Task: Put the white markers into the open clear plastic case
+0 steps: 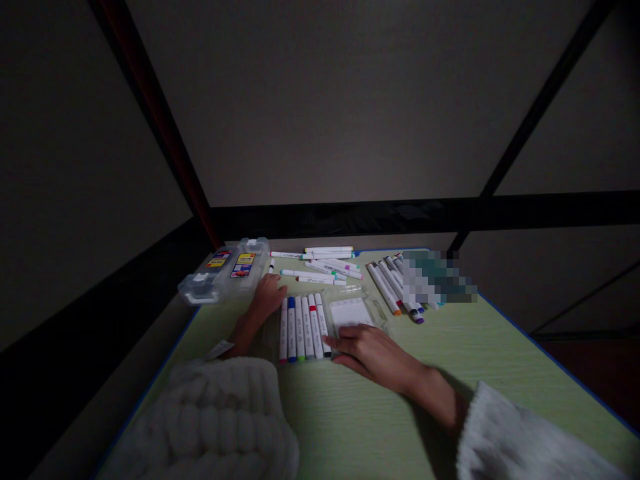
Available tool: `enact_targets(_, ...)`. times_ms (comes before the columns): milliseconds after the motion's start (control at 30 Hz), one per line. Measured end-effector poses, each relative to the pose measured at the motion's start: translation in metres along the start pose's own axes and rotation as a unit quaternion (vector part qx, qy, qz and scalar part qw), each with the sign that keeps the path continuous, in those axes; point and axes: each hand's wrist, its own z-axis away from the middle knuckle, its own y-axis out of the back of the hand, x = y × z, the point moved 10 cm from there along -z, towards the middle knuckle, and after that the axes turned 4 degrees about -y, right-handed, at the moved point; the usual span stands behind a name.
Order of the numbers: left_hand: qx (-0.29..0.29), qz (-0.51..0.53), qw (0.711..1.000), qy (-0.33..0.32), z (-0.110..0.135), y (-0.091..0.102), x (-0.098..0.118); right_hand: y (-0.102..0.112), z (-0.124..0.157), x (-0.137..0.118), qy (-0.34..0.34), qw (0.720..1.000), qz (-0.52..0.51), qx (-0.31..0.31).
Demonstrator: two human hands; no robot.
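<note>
My left hand (269, 297) reaches forward on the left, fingers curled round a white marker (271, 265) with a black band; only its far end shows past them. A row of several white markers (305, 328) lies side by side in one half of a clear plastic case (367, 291), their caps or ends pink, blue, green, red and black. On the right, my right hand (367, 350) rests palm down at the case, fingers stretched and apart. Its index fingertip touches the black-ended marker at the row's right edge. A white paper card (350, 312) lies in the other half.
Behind the case, several loose markers (330, 267) are scattered. Another group of markers (393, 283) lies to the right, beside a pixelated green patch (437, 275). A closed clear case (225, 270) with colourful labels sits at the table's (350, 427) left edge.
</note>
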Motion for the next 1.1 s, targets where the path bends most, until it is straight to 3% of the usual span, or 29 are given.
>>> enact_targets(600,0.047,-0.044,0.998,-0.022,0.006,0.016,0.004,-0.001,0.0,0.001,0.0,1.0,0.002,0.005)
enact_targets(1100,-0.03,-0.149,0.988,0.025,0.008,0.019,0.011,0.001,0.0,0.0,-0.003,1.0,-0.001,0.005)
